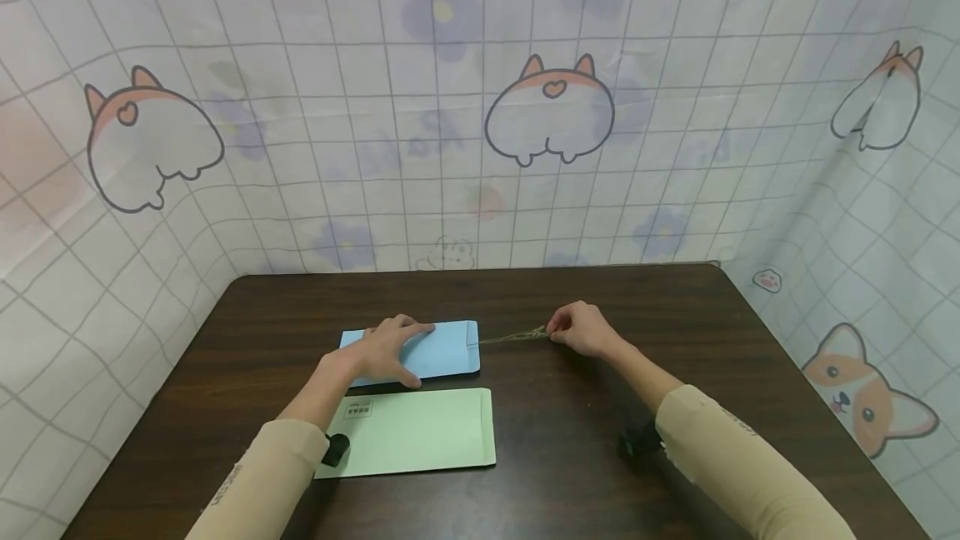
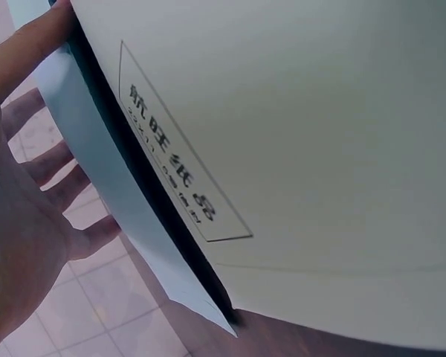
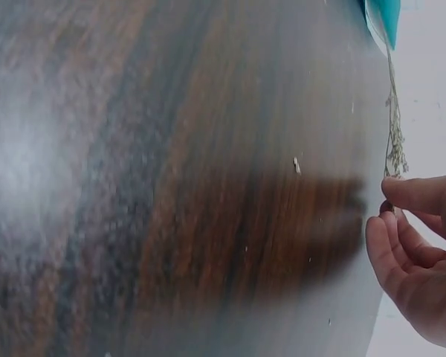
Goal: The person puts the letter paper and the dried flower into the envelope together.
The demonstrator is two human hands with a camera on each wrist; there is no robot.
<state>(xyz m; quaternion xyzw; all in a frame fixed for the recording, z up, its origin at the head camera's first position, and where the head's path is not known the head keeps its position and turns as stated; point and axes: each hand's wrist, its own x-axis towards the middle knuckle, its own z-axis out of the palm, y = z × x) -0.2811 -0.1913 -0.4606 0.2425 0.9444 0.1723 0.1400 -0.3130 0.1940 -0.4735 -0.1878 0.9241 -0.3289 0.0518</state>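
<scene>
A blue envelope (image 1: 450, 348) lies on the dark wooden table, and my left hand (image 1: 384, 350) rests across it with fingers spread and thumb toward its near edge. My right hand (image 1: 587, 330) pinches the right end of a thin dried flower sprig (image 1: 517, 337) between thumb and fingers. The sprig's other end reaches the flap (image 1: 472, 340) of the blue envelope. In the right wrist view small dried buds (image 3: 395, 156) show just above the fingertips. Nearer to me a pale green envelope (image 1: 420, 433) lies flat, a printed box (image 2: 180, 160) at its upper left corner.
The dark table (image 1: 570, 457) has rounded far corners and a grid-patterned curtain (image 1: 420, 190) behind it and at both sides. A few tiny pale crumbs (image 3: 296, 165) are on the tabletop near the right hand. My left sleeve overlaps the green envelope's left end.
</scene>
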